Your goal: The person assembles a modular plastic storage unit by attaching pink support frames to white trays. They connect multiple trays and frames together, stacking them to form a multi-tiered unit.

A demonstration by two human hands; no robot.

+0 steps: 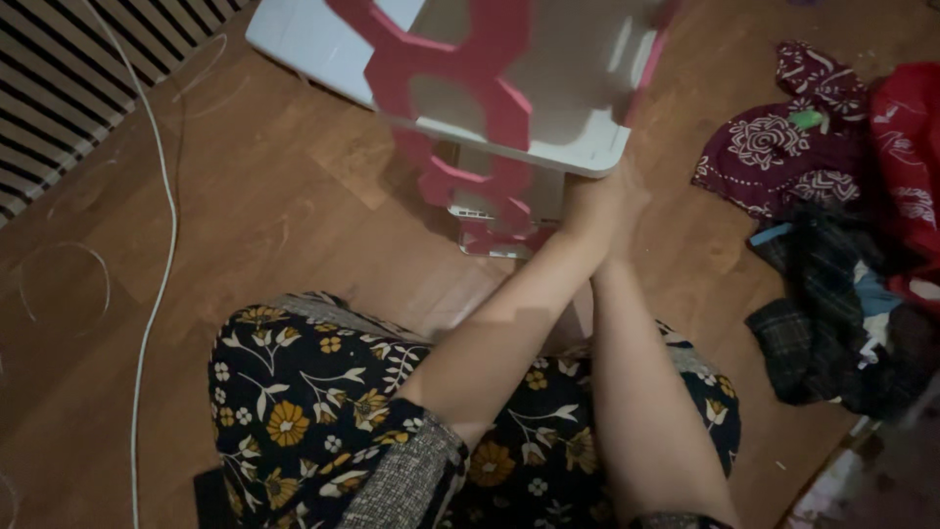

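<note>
A white plastic shelf unit (548, 88) with pink honeycomb side panels (460, 69) lies tilted on the wooden floor in front of me. Both my arms stretch forward and meet at its near right corner. My left hand (585, 214) sits just under that corner, by the lower pink panel (490, 186). Pressed against it, my right hand (628, 192) reaches up to the white board's edge. Both hands appear to grip the corner, though their fingers are blurred and partly hidden. My lap in dark flowered cloth (313, 411) fills the bottom of the view.
A pile of clothes (842, 294) lies on the floor at the right, with a maroon patterned cloth (774, 147) and a red one (911, 157). A white cable (168, 216) runs down the left side. A striped slatted panel (59, 88) sits at top left.
</note>
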